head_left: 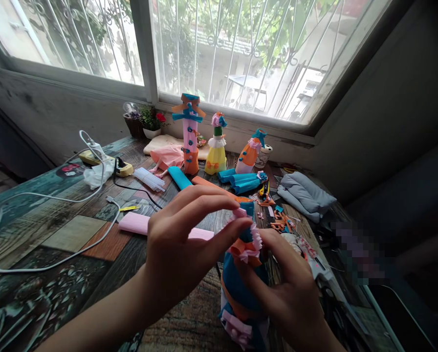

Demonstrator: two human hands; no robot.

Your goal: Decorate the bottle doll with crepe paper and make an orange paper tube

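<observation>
Both hands were on the doll (241, 288), upright at the table's (57, 234) near edge. The left hand (178, 254) pinched the pink frill (246, 230) at its top; the right hand (288, 288) gripped the blue body. Behind lay a pink roll (134, 223) and three finished dolls (216, 146).

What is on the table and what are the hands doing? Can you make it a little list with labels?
Left hand: fingertips pinch the pink frill on top of the blue paper doll
Right hand: wraps the doll's side, holding it upright
Behind: tall pink paper figure, yellow-skirted doll, orange doll
Table: pink paper roll, blue paper rolls, white cable, glue gun right of the doll
Windowsill: small flower pot
</observation>
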